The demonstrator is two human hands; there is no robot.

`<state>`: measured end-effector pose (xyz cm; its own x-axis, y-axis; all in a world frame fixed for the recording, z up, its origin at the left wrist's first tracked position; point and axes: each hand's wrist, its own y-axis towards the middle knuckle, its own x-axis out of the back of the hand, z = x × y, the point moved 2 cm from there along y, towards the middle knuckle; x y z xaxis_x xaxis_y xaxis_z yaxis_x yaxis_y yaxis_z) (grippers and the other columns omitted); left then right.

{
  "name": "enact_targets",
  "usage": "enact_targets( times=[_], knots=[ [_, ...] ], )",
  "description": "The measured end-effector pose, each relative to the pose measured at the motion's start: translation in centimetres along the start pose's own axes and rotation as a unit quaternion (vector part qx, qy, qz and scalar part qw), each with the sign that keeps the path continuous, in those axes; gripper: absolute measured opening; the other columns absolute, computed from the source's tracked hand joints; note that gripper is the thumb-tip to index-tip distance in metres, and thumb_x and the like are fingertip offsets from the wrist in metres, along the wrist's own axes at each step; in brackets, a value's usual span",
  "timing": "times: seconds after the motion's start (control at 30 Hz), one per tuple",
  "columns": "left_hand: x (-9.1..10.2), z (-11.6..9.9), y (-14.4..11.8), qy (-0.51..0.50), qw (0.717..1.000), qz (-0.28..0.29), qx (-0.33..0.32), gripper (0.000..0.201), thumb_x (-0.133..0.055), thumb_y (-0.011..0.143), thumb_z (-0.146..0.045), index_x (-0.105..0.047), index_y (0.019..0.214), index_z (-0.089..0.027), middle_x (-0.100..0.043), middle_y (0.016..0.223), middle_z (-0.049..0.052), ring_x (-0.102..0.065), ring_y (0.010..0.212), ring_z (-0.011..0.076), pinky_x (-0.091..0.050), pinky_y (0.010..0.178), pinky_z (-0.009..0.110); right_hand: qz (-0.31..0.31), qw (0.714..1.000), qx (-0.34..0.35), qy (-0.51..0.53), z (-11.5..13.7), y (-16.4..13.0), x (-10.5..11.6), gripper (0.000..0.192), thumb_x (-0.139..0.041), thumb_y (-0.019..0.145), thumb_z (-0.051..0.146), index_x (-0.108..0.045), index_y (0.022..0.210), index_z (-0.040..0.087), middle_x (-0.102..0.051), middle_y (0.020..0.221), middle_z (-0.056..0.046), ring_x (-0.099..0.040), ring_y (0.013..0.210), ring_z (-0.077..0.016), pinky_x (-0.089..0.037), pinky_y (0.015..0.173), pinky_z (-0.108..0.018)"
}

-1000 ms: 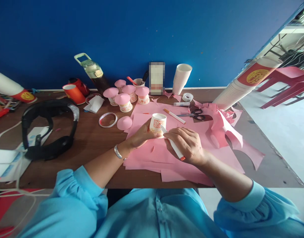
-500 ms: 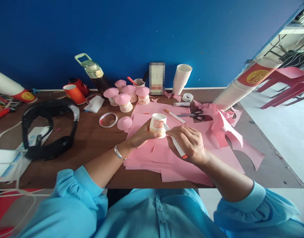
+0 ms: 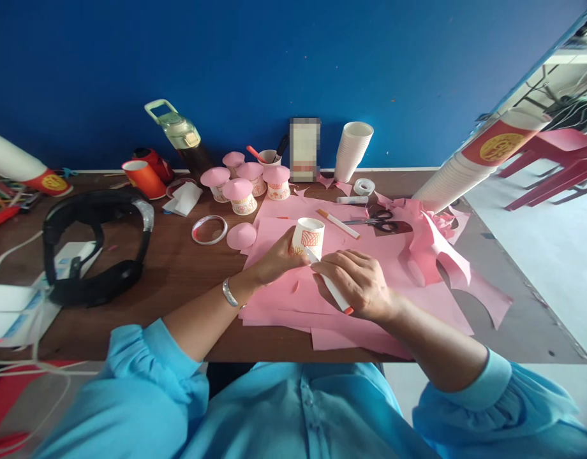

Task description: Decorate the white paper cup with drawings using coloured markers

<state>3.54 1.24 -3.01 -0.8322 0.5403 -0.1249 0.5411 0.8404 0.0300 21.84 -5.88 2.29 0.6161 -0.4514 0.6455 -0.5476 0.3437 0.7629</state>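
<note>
The left hand was closed around a small paper cup that stood upright, mouth up, on smooth pink paper. The right hand gripped a slim white glue stick, its tip pointing up-left against the cup's wall.

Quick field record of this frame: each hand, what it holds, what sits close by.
left hand: holds paper cup upright over pink paper
right hand: grips white pen, tip at the cup's side
behind cup: second pen, scissors
left of cup: pink disc, tape ring
far edge: pink-capped cups, cup stack
</note>
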Motion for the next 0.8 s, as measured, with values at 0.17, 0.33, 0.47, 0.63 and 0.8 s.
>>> enact_targets(
  times=[0.17,0.33,0.47,0.63,0.8],
  knots=[
    [0.12,0.28,0.00,0.013,1.000,-0.009,0.015,0.045,-0.086,0.078,-0.027,-0.059,0.113,-0.019,-0.063,0.106,0.005,-0.059,0.096,0.0203,-0.052,0.082,0.034,0.002,1.000,0.000,-0.001,-0.10,-0.14,-0.16,0.021,-0.066,0.095,0.008,-0.061,0.114,0.016,-0.071,0.082,-0.001,-0.068,0.071,-0.0151,-0.056,0.064,-0.028],
    [0.04,0.40,0.08,0.001,1.000,-0.006,0.020,0.044,-0.084,0.077,-0.026,-0.059,0.112,-0.020,-0.062,0.104,0.003,-0.059,0.095,0.0195,-0.051,0.083,0.035,0.007,1.000,-0.004,-0.008,-0.16,-0.23,-0.31,0.020,-0.064,0.098,0.009,-0.060,0.115,0.018,-0.071,0.083,-0.002,-0.068,0.072,-0.0147,-0.056,0.065,-0.028],
    [0.01,0.27,0.09,-0.002,1.000,-0.011,0.016,0.047,-0.084,0.076,-0.026,-0.058,0.116,-0.020,-0.061,0.106,0.003,-0.058,0.096,0.0195,-0.051,0.082,0.034,0.002,1.000,-0.001,-0.010,-0.16,-0.28,-0.39,0.016,-0.065,0.098,0.009,-0.061,0.112,0.015,-0.071,0.082,-0.003,-0.067,0.071,-0.0149,-0.056,0.064,-0.028],
    [0.00,0.11,0.00,0.001,1.000,-0.007,0.027,0.051,-0.084,0.078,-0.029,-0.058,0.121,-0.020,-0.062,0.111,0.004,-0.060,0.100,0.0208,-0.052,0.084,0.035,0.000,1.000,-0.002,-0.014,-0.35,-0.29,-0.35,0.014,-0.066,0.098,0.008,-0.062,0.109,0.015,-0.072,0.082,-0.003,-0.067,0.070,-0.0152,-0.055,0.063,-0.029],
    [-0.05,0.27,-0.02,-0.005,0.999,-0.002,0.046,0.052,-0.084,0.080,-0.034,-0.056,0.122,-0.021,-0.061,0.109,0.001,-0.058,0.100,0.0192,-0.051,0.084,0.032,0.002,1.000,-0.013,-0.022,-0.37,0.08,0.15,0.013,-0.064,0.100,0.008,-0.061,0.110,0.016,-0.073,0.084,-0.004,-0.066,0.070,-0.0147,-0.055,0.065,-0.029]
  ],
)
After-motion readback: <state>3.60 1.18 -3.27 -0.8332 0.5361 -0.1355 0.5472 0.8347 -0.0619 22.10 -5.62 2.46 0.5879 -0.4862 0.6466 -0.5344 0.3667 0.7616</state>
